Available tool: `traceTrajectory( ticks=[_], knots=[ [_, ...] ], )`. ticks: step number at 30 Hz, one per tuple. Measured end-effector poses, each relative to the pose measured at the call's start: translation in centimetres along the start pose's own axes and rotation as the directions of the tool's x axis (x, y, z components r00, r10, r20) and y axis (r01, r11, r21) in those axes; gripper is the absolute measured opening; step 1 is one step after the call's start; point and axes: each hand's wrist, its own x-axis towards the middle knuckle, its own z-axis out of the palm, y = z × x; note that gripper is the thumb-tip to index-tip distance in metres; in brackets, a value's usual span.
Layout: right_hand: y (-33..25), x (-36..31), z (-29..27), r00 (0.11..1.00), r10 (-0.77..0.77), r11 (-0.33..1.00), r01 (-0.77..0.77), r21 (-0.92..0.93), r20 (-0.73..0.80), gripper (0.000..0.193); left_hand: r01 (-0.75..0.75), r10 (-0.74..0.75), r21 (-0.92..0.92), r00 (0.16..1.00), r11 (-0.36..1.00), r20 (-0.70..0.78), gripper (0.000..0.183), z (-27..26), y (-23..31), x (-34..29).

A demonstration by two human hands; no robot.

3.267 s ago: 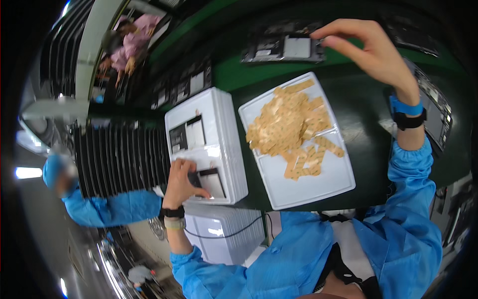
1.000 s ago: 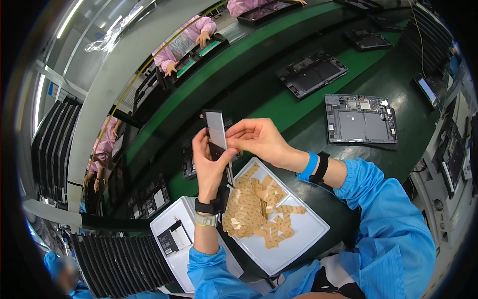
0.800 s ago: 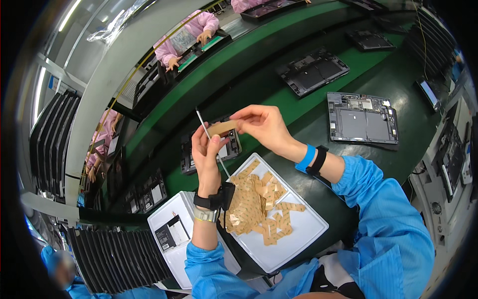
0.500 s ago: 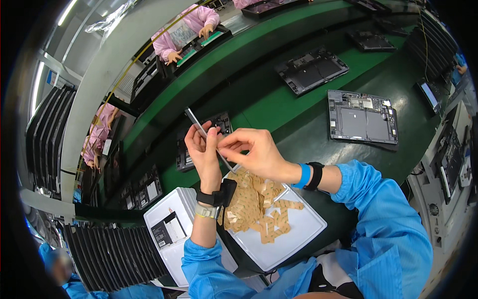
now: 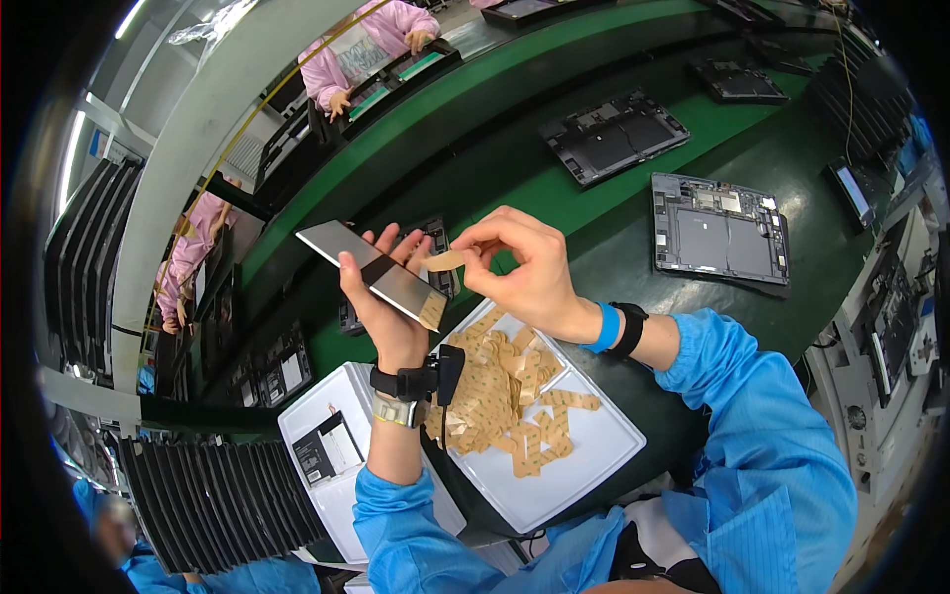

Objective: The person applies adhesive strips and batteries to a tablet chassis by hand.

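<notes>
My left hand (image 5: 394, 332) supports a flat silver and black battery (image 5: 401, 286) on its palm and fingers, its broad face turned up. A tan adhesive strip (image 5: 432, 310) covers the battery's near right end. Just to the right, my right hand (image 5: 529, 267) pinches a tan backing strip (image 5: 442, 261) between thumb and forefinger. The strip's free end reaches toward my left fingertips; whether it still touches the battery I cannot tell. Below both hands, a heap of tan paper strips (image 5: 485, 386) lies on a white tray (image 5: 584, 485).
Another battery (image 5: 325, 450) lies in a white box (image 5: 341, 520) at the left. Black trays (image 5: 223, 505) stand stacked beside it. Opened tablets (image 5: 720, 230) lie on the green bench (image 5: 604, 252), one partly behind my left hand. People in pink work across the line.
The battery has turned from nearly edge-on to face-up, and my left fingers have spread beneath it. My right hand has drawn slightly right and up, a tan strip now showing in its pinch.
</notes>
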Motion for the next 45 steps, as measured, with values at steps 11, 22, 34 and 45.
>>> traceTrajectory(
  ticks=[11,22,34,45],
  knots=[
    [-1.5,-2.0,0.6,0.946,-0.017,0.985,0.072,-0.158,0.323,0.017,-0.161,0.164,0.147,0.986,0.976,-0.006,0.071,-0.9,-0.6,0.5],
    [-1.4,-4.2,-2.5,0.406,0.032,0.951,0.269,-0.153,0.913,0.014,-0.100,0.092,-0.127,0.993,0.987,-0.070,0.073,-3.3,6.6,2.6],
    [11.1,14.3,-25.5,0.952,0.298,0.021,-0.084,-0.996,-0.074,0.043,-0.039,0.040,-0.012,0.999,0.999,0.031,0.065,-1.7,5.7,2.0],
    [9.7,10.0,-20.3,0.749,0.661,0.050,-0.103,-0.993,-0.044,0.092,0.025,-0.078,0.290,0.982,0.957,0.170,0.063,-0.7,1.9,1.3]
  ],
)
